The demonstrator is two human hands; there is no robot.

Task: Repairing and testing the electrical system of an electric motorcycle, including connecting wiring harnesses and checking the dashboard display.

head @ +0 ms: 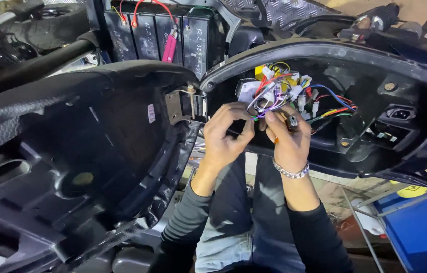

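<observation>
Seat underside of black moulded plastic (87, 167) is standing raised at the left edge. Beside it, the left hand (227, 136) is pinching the tangled multicoloured wire bundle (280, 91) inside the black plastic scooter body shell (375, 65). The right hand (289, 139), fingers clamped, is gripping a small dark connector (292, 122) just below those wires.

floor: cluttered | blue box (420, 232) lower right | metal tread plate (284, 12) top

The person wears dark grey long sleeves (188, 222), blue jeans (233, 237) and a silver chain bracelet (290, 172).
</observation>
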